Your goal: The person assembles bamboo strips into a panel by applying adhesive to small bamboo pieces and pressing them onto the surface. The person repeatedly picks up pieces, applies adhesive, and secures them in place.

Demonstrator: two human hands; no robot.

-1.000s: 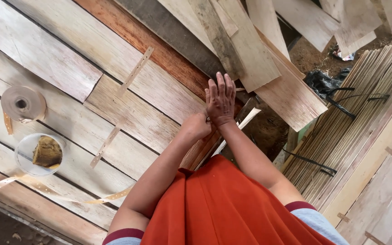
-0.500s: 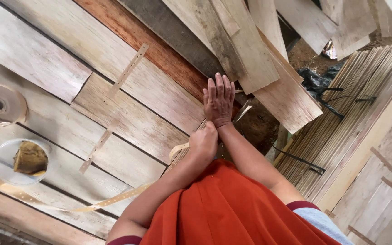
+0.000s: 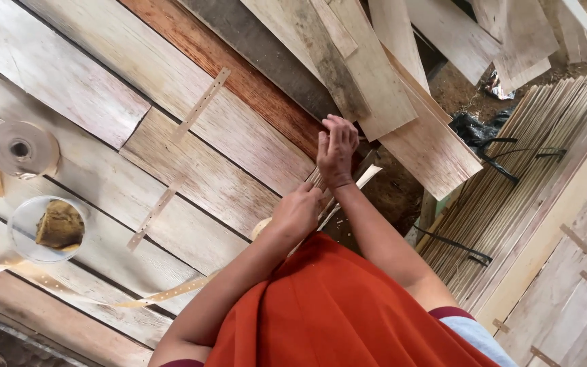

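Thin veneer strip at the near edge of the veneer sheets on the tabletop.
My left hand (image 3: 298, 214) pinches the veneer strip (image 3: 348, 194), light, brittle, best held near its end; my right hand (image 3: 336, 148) rests open-fingered on the veneer sheets (image 3: 191, 136) beside it.

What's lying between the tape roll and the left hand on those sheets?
In the head view, between the tape roll and the left hand lie pale veneer sheets with a perforated tape strip stuck along a seam.

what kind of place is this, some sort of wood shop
Probably a veneer or plywood workshop: thin wood sheets patched with paper strips, a tape roll, and a stack of veneer at the side. The right hand rests at a sheet's edge.
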